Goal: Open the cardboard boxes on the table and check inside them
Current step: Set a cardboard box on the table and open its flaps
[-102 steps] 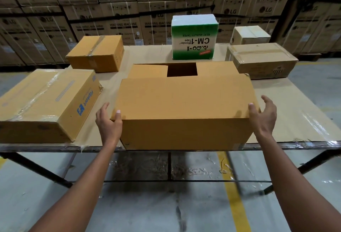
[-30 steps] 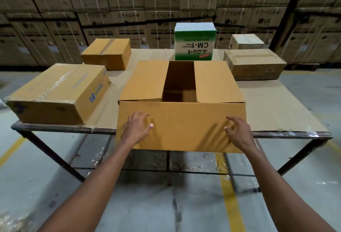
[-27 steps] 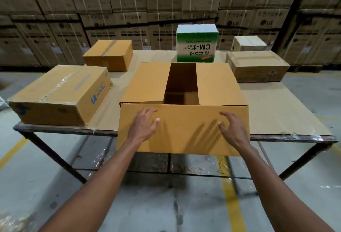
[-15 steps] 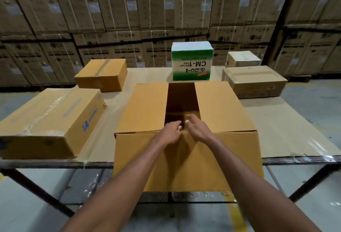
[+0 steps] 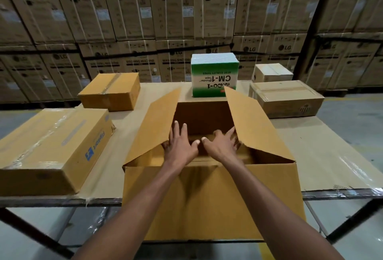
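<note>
The floor of the open box (image 5: 213,201) is hidden behind its near wall and both hands. Some fingers of the left hand (image 5: 181,150) go under the left flap (image 5: 153,127); the fingertips of the right hand (image 5: 221,146) are blurred. The taped box (image 5: 51,148) is cut by the left edge. The green box (image 5: 214,73) is partly covered by the right flap (image 5: 255,123).

Six boxes share one table (image 5: 323,156): one open carton (image 5: 207,201), four sealed brown cartons (image 5: 47,148) and one green-and-white tape box (image 5: 214,75). Two hands (image 5: 180,148) reach in.
</note>
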